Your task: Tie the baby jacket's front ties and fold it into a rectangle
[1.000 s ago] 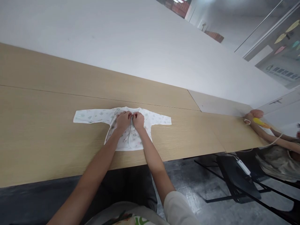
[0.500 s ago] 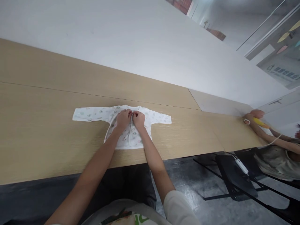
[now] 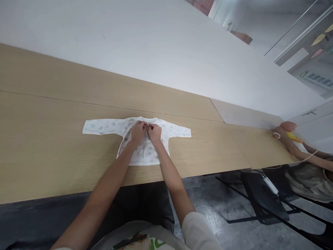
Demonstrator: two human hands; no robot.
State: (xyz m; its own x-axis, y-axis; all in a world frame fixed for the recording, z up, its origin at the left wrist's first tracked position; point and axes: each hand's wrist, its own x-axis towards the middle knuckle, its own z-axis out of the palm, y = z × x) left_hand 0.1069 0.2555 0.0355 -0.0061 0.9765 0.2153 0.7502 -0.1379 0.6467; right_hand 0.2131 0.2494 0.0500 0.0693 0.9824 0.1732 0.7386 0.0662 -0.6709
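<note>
A small white baby shirt (image 3: 137, 158) with a scattered pastel print lies spread on the wooden table, both sleeves stretched out sideways. Its front opening runs down the middle. At the upper part of that opening, just below the neckline, my left hand (image 3: 138, 132) pinches the fabric edge. My right hand (image 3: 154, 133) pinches the other side, its fingertips almost touching those of the left. Whatever small fastening may sit between the fingertips is too small to make out.
The wooden table (image 3: 52, 156) runs along a white wall (image 3: 117, 45). At its far right end, another person's arms (image 3: 291, 147) reach around orange and yellow items (image 3: 288, 126). A black folding chair (image 3: 262, 196) with a white power strip (image 3: 270, 185) stands below the table edge.
Both hands stay at the neckline opening, with only slight finger shifts. The view has moved a little; the shirt keeps its place on the table.
</note>
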